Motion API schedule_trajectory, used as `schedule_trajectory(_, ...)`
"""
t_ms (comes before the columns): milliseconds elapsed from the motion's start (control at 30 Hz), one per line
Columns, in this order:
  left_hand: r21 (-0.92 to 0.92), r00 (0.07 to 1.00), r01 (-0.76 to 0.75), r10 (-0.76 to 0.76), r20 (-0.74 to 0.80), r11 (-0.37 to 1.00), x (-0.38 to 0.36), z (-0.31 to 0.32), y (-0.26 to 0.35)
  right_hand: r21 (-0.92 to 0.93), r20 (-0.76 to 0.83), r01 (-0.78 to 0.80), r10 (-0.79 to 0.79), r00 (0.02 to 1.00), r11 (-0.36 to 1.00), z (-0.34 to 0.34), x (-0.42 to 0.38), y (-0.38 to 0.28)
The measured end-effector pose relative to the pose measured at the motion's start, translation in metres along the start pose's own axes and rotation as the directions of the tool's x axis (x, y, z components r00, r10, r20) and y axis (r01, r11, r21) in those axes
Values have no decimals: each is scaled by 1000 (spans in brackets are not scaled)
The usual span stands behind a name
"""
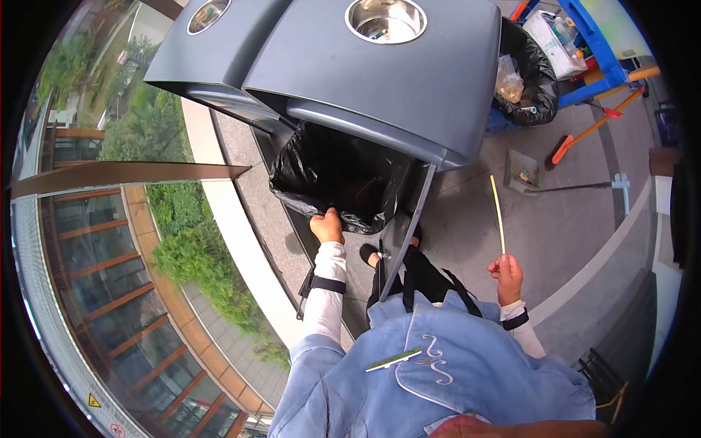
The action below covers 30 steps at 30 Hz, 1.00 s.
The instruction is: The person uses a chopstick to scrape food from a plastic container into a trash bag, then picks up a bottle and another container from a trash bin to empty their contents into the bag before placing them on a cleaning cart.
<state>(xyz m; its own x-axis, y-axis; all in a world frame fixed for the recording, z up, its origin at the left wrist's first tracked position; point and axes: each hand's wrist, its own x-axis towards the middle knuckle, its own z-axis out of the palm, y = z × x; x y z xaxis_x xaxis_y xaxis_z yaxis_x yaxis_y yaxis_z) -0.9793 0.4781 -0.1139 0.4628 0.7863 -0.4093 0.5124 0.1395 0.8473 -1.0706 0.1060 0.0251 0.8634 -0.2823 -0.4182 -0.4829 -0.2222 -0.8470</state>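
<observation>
My left hand [328, 227] is closed on the front rim of a black bin liner [296, 171], which lines an open bin under a grey metal housing [380, 87]. The inside of the liner is dark, and its contents are hard to make out. Off to the right, my right hand [506, 276] pinches the lower end of a thin pale yellow stick [498, 213], which points up and away over the pavement. An open metal door [409, 237] stands between my two hands.
A blue cart [602, 44] at the upper right holds a black bag [539, 73] and a white box [553, 45]. Near it are an orange broom [562, 150] and a long-handled dustpan [523, 171] with litter. Glass and a ledge [223, 201] run along the left.
</observation>
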Motion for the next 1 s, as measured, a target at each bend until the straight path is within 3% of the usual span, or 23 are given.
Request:
schedule_trajectory(300, -174, 996, 82, -88, -25, 981, -39, 59, -25, -106, -13, -39, 38, 999, 994, -15, 5, 0)
schedule_trajectory(400, -165, 999, 25, -32, -42, 986, -40, 80, -34, -129, 14, -42, 44, 999, 991, -18, 8, 3)
schedule_trajectory(500, 63, 988, -77, 84, -128, 995, -43, 99, -46, -131, 7, -55, 57, 998, 990, -17, 12, 7)
schedule_trajectory(533, 92, 999, 33, -29, -37, 995, -42, 96, -52, -142, 18, -54, 57, 998, 988, -16, 15, 6)
schedule_trajectory(567, 96, 998, 46, -41, -50, 994, -43, 91, -60, -127, 26, -47, 51, 998, 991, -15, 15, 5)
schedule_trajectory(633, -283, 997, 26, -47, -66, 959, -37, 83, -74, -105, 52, -34, 39, 998, 994, -13, 19, 7)
schedule_trajectory(667, -447, 983, 144, -179, -36, 883, -15, 89, -121, -108, 49, -33, 39, 998, 994, -15, 19, 9)
schedule_trajectory(700, -472, 863, 504, -444, 240, 724, -27, 59, -48, -111, 44, -34, 39, 998, 993, -15, 18, 11)
schedule_trajectory(767, -448, 806, 583, -414, 422, 678, -9, 45, -54, -105, 54, -31, 36, 998, 994, -13, 18, 12)
schedule_trajectory(833, -473, 834, 546, -394, 387, 692, -5, 52, -51, -108, 60, -21, 27, 998, 994, -12, 19, 14)
schedule_trajectory(900, -136, 802, 508, -410, 434, 850, 12, 54, -53, -119, 57, -43, 51, 997, 992, -12, 14, 18)
schedule_trajectory(1000, -226, 833, 484, -366, 415, 845, -10, 61, -52, -176, 43, -53, 62, 997, 983, -7, 9, 16)
